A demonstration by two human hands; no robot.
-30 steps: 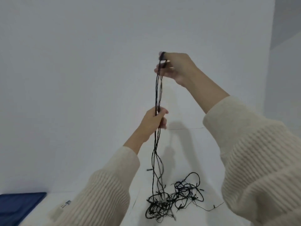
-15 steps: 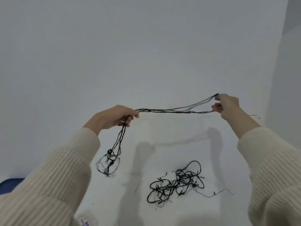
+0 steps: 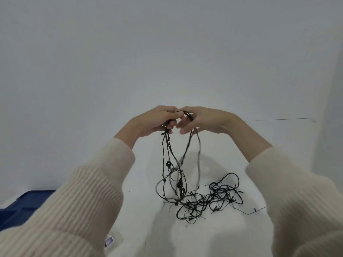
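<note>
Thin, knotted black cords (image 3: 166,154) hang in long slack loops at frame centre, gripped by the left hand (image 3: 156,120) and hooked round the right hand's (image 3: 206,119) curled fingers. Below lies a wiry tangle (image 3: 213,199) on the smooth white table (image 3: 232,238). Ribbed cream sleeves (image 3: 78,201) frame it, with a blue slab (image 3: 24,203) at lower left.
</note>
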